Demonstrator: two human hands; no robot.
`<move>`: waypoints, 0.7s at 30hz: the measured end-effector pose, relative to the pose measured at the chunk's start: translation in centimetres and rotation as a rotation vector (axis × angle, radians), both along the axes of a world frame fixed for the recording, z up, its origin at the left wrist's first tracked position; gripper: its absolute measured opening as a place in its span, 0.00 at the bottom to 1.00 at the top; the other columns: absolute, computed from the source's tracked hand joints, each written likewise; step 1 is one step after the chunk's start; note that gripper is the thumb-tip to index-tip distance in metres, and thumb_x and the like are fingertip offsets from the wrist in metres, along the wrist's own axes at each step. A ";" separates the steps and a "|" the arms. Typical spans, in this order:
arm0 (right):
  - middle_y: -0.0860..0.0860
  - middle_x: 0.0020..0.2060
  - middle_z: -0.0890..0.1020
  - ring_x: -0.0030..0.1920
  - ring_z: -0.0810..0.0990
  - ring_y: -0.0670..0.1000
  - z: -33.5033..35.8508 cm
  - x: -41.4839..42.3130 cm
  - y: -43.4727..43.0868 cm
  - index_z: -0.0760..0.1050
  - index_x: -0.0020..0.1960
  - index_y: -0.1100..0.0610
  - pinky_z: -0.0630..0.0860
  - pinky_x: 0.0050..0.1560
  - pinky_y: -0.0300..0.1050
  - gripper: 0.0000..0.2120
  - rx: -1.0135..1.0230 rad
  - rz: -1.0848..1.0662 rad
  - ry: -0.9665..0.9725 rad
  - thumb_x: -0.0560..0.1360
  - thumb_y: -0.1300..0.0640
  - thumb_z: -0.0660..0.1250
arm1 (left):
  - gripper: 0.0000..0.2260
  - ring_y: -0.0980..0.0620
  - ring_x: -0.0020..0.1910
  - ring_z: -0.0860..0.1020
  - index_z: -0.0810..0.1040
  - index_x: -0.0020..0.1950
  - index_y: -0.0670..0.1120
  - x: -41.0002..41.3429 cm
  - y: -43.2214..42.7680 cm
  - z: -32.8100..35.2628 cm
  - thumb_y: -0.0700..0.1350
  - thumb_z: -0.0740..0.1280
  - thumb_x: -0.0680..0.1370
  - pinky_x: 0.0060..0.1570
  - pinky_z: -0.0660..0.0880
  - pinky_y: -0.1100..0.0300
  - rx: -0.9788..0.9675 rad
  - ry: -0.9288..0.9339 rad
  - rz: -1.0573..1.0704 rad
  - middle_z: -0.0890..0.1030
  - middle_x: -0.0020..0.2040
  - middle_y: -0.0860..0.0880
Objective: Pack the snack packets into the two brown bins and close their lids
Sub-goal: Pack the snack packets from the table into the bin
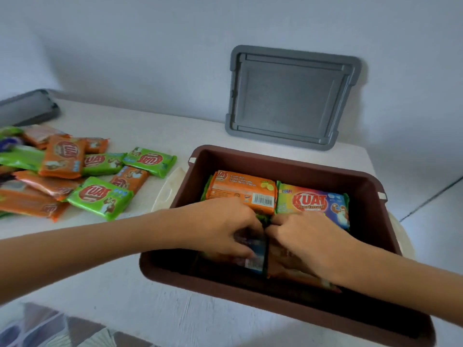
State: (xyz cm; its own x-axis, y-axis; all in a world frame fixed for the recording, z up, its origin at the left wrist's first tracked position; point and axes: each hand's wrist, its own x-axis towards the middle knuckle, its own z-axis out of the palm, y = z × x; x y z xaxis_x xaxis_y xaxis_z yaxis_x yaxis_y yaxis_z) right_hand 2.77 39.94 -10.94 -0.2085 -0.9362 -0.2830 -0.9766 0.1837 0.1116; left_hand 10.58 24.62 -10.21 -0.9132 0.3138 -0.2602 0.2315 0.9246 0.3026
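Note:
A brown bin [375, 221] stands open on the white table at the right. Inside it lie an orange packet [243, 190] at the back left and a multicoloured KUAT packet [313, 202] beside it. Both my hands are down in the bin's front half. My left hand [220, 226] grips a dark blue packet [255, 256]. My right hand [308, 239] presses on an orange packet [295, 274] next to it. A pile of orange and green packets [75, 176] lies loose on the table at the left.
A grey lid [290, 96] leans upright against the wall behind the bin. A second grey lid [27, 106] lies at the far left edge. A white table [100, 271] carries everything; patterned floor shows at the bottom left.

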 end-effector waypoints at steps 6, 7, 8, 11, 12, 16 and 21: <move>0.46 0.41 0.82 0.33 0.76 0.40 4.8 -1.5 -4.0 0.81 0.49 0.51 0.75 0.36 0.38 0.10 -0.446 0.014 -0.291 0.73 0.62 0.66 | 0.10 0.65 0.46 0.79 0.81 0.54 0.53 4.4 -6.2 5.2 0.49 0.68 0.74 0.45 0.77 0.68 0.323 0.310 0.424 0.83 0.46 0.59; 0.47 0.41 0.82 0.35 0.78 0.42 5.1 -1.7 -5.5 0.82 0.50 0.51 0.77 0.38 0.41 0.11 -0.489 0.028 -0.332 0.72 0.63 0.67 | 0.09 0.66 0.46 0.80 0.81 0.53 0.54 5.2 -7.4 5.3 0.49 0.68 0.73 0.45 0.77 0.70 0.319 0.332 0.486 0.83 0.45 0.60; 0.47 0.43 0.83 0.39 0.80 0.44 5.2 -1.9 -7.1 0.81 0.52 0.51 0.79 0.42 0.44 0.11 -0.522 0.050 -0.366 0.72 0.63 0.67 | 0.09 0.66 0.45 0.80 0.81 0.53 0.54 6.0 -8.8 5.2 0.49 0.69 0.73 0.44 0.76 0.72 0.307 0.347 0.551 0.82 0.44 0.60; 0.49 0.45 0.83 0.44 0.81 0.45 5.2 -1.7 -13.1 0.81 0.54 0.52 0.79 0.47 0.45 0.12 -0.575 0.112 -0.472 0.72 0.62 0.68 | 0.12 0.64 0.46 0.79 0.80 0.55 0.53 8.7 -13.0 4.1 0.48 0.71 0.72 0.47 0.76 0.70 0.209 0.391 0.733 0.80 0.46 0.61; 0.50 0.45 0.83 0.45 0.80 0.46 4.9 -1.5 -15.2 0.80 0.54 0.52 0.79 0.48 0.45 0.12 -0.566 0.130 -0.510 0.72 0.61 0.68 | 0.14 0.63 0.48 0.78 0.79 0.56 0.52 9.7 -14.4 3.5 0.49 0.71 0.71 0.51 0.76 0.67 0.159 0.377 0.781 0.80 0.49 0.59; 0.56 0.54 0.77 0.54 0.76 0.53 2.4 -1.2 -24.4 0.73 0.64 0.51 0.72 0.55 0.47 0.19 -0.358 0.235 -0.448 0.73 0.55 0.68 | 0.28 0.60 0.58 0.68 0.69 0.67 0.55 12.7 -19.0 0.3 0.48 0.74 0.69 0.58 0.63 0.67 0.040 0.099 0.866 0.72 0.63 0.56; 0.62 0.70 0.58 0.70 0.58 0.62 -2.7 -1.8 -33.1 0.44 0.76 0.46 0.60 0.70 0.55 0.44 0.189 0.215 -0.201 0.70 0.41 0.68 | 0.40 0.55 0.74 0.55 0.55 0.74 0.57 12.8 -21.1 -3.7 0.43 0.73 0.69 0.72 0.54 0.56 0.076 -0.048 0.835 0.59 0.74 0.56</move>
